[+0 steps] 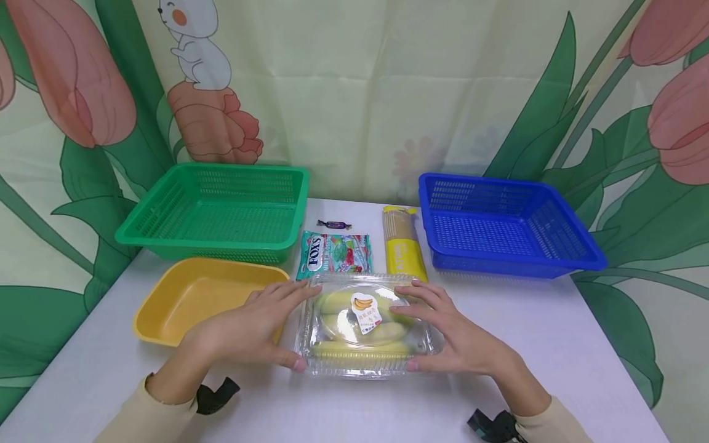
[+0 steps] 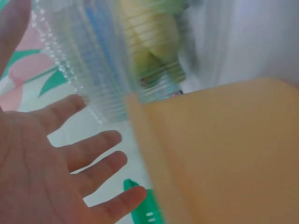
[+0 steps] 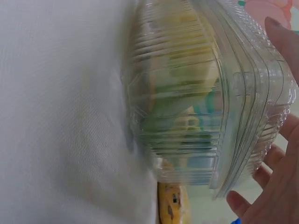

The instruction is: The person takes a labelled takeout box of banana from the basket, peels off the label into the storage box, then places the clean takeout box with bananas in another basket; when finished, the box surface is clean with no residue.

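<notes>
One clear box [image 1: 346, 337] of bananas [image 1: 382, 333] is set at the near middle of the table [image 1: 365, 412], its left rim touched by the left hand [image 1: 249, 326] and its right side spanned by the right hand [image 1: 456, 332], the fingers of both spread; whether it is squeezed between them cannot be told. Just beyond the box are laid a sweets bag [image 1: 343, 253] and, to its right, a pasta pack [image 1: 404, 249], with one wrapped sweet [image 1: 335, 225] farther off. Beside the left hand a yellow tray [image 1: 194, 301] is placed, nearer than the green basket [image 1: 216, 249] at far left, while a blue basket [image 1: 482, 234] is stood at far right.
</notes>
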{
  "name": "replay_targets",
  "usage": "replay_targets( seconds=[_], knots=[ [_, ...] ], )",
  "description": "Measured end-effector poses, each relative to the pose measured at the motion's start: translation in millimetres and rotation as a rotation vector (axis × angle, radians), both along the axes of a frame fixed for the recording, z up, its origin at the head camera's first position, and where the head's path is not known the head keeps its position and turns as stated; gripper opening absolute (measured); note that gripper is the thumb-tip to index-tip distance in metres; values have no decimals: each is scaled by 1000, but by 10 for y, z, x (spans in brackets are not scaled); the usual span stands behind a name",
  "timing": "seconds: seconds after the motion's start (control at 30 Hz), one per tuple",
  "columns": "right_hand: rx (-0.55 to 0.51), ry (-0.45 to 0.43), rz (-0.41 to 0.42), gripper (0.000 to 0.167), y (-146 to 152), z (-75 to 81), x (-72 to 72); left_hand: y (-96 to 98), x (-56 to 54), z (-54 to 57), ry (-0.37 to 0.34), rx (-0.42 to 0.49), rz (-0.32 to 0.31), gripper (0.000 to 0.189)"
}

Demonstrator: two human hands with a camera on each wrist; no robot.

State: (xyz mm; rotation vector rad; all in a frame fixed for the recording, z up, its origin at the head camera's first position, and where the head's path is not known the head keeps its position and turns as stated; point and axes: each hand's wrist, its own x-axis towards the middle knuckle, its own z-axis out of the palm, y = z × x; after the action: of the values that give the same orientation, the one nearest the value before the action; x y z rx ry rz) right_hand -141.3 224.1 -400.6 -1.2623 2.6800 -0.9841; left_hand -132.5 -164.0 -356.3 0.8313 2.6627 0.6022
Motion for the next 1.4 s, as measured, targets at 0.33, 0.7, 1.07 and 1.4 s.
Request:
replay_targets(
  seconds=[0.33,0.7,1.07,1.4],
  knots=[
    [-10,-20,-52,67,-60,-64,11,124,-80,111,72,56,-44,105],
    [31,-26,-104,67,-52,-77,31,371,-209,181,180,113,-144,93],
    [-9,-61,-95,68,-47,-122,53,676,-319,182,167,47,-197,61],
    [-33,-72,-85,68,-43,-136,62,839,-330,116,177,6,-207,41]
  ],
)
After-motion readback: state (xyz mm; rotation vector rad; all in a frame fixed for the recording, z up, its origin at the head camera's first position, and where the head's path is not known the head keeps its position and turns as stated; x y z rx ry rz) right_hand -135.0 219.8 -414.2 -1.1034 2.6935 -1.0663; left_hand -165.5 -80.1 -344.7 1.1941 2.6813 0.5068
